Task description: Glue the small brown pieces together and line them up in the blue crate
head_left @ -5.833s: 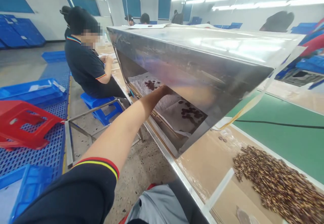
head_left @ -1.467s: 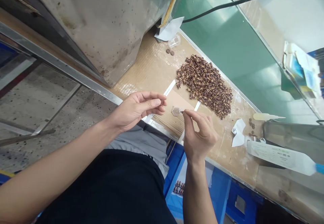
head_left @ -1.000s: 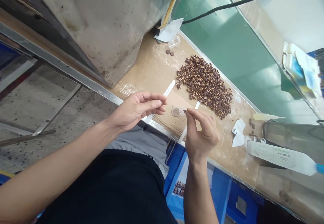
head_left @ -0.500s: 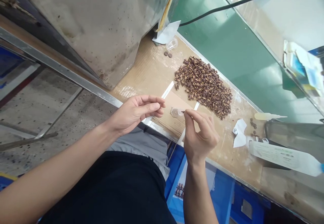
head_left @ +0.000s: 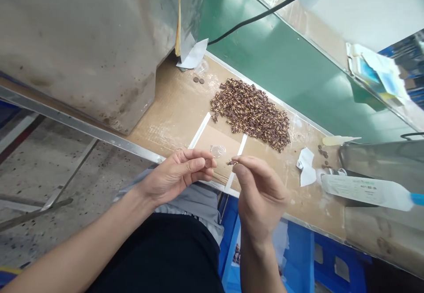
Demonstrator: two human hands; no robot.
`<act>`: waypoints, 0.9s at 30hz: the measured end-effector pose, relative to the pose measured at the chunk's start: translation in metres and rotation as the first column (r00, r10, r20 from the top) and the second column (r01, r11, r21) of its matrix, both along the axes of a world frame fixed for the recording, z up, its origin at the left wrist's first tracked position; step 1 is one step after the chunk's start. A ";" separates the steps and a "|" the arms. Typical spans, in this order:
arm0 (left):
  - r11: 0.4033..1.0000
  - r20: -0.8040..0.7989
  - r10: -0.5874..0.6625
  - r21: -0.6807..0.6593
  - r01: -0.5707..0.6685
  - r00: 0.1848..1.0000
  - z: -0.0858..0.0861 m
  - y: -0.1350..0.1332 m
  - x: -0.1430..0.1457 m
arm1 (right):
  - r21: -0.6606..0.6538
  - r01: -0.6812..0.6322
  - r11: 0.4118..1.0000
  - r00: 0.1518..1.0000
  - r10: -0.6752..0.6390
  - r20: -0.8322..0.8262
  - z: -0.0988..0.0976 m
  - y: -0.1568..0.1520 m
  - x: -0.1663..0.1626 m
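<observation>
My right hand [head_left: 260,193] is pinched on a tiny brown part [head_left: 230,162] at its fingertips, just above the front edge of the cardboard-covered bench [head_left: 175,107]. My left hand [head_left: 180,173] is curled beside it, fingers pressed against the thumb; what they hold is hidden. A small clear round cap [head_left: 217,151] lies on the cardboard just beyond both hands. A heap of small brown parts with gold pins [head_left: 251,112] lies further back on the bench.
A big stained metal box [head_left: 86,41] stands at the left on the bench. A green mat [head_left: 281,63] with a black cable [head_left: 265,12] runs behind. White paper scraps [head_left: 306,171], a squeeze bottle [head_left: 367,191] and a dropper [head_left: 339,140] lie at right. Blue crates [head_left: 298,257] sit below.
Earlier my left arm reached under the metal box. Over the last second both hands stayed pinched by the clear cap; they have drawn slightly toward me and the view shifted right.
</observation>
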State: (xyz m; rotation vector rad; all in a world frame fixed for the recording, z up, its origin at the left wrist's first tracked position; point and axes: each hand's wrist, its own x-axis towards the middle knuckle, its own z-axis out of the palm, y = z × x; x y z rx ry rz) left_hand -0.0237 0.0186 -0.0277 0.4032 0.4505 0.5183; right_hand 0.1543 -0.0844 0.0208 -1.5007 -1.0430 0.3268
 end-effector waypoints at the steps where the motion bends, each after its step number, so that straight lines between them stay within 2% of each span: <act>1: 1.000 -0.002 -0.006 -0.005 0.006 1.000 -0.001 -0.001 0.001 | 0.000 -0.024 1.000 0.999 0.024 -0.048 -0.001 0.000 -0.002; 5: 1.000 0.009 -0.009 -0.022 0.009 1.000 -0.002 -0.003 0.002 | -0.011 -0.105 0.994 0.973 0.100 -0.209 -0.005 0.000 -0.008; 12: 0.998 0.012 0.062 -0.014 -0.062 0.998 0.000 -0.010 0.009 | 0.033 -0.152 0.988 0.911 0.153 -0.382 -0.012 0.001 -0.015; 18: 0.995 -0.026 0.099 -0.013 -0.099 0.995 0.001 -0.015 0.011 | 0.024 -0.155 0.988 0.911 0.152 -0.384 -0.012 0.002 -0.016; 27: 0.996 -0.024 0.093 -0.004 -0.093 0.995 0.006 -0.013 0.014 | 0.010 -0.147 0.989 0.914 0.139 -0.381 -0.010 0.005 -0.018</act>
